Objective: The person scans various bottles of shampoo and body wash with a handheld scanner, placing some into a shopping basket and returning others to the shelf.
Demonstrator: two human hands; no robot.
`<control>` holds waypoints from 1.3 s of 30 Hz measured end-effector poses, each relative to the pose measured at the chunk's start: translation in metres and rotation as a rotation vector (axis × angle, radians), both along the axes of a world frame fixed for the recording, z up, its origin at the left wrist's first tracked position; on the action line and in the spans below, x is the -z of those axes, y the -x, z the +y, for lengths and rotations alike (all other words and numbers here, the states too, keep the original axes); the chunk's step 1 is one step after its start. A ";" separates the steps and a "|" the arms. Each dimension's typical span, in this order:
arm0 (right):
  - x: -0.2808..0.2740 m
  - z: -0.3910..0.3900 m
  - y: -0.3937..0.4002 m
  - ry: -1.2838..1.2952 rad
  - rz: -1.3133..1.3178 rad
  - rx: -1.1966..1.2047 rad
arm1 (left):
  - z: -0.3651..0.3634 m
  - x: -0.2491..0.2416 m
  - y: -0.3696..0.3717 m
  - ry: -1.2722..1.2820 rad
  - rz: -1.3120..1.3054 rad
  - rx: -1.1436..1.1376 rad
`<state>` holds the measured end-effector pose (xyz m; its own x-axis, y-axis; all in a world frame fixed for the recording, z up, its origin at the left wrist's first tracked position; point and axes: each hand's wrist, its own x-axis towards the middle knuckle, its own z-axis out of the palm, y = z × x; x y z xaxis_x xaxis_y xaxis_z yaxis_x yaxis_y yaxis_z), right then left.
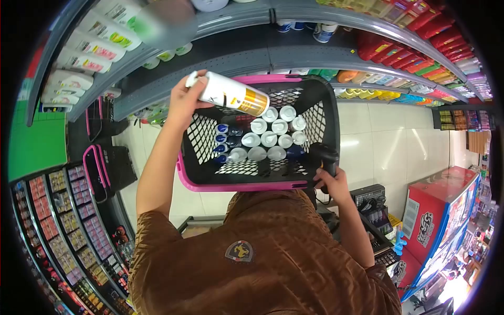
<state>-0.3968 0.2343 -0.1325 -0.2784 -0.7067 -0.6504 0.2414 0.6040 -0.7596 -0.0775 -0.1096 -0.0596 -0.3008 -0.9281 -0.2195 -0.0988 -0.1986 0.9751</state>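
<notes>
My left hand (185, 103) grips a white pump bottle (237, 94) with a gold label by its pump end, tilted over the far left part of a black shopping basket (329, 105) with pink handles. In my right hand (333, 184) is a black handheld barcode scanner (326, 157), at the basket's near right corner. Inside the basket stand several white-topped bottles (269, 138) in rows. Left of them are several bottles with dark blue pump tops (222, 137). The lower parts of the bottles are mostly hidden.
Shelves (226, 65) of bottles curve across the far side. More black baskets (116, 167) with pink handles are at the left, near a rack of small packets (63, 210). A keyboard (386, 258) and a red chest freezer (436, 202) stand at the right.
</notes>
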 end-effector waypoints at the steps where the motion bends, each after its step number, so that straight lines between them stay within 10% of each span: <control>1: 0.001 -0.003 0.003 -0.028 -0.010 0.004 | 0.005 0.005 -0.004 0.043 -0.057 0.026; 7: 0.002 -0.008 0.006 -0.066 -0.046 0.056 | 0.016 0.092 0.000 0.640 -0.416 0.366; 23: -0.001 -0.017 0.002 -0.150 -0.007 0.079 | 0.017 0.310 0.037 0.213 -0.872 0.494; 39: -0.004 -0.028 0.009 -0.245 -0.047 0.000 | 0.031 0.322 0.074 -0.012 -0.844 0.001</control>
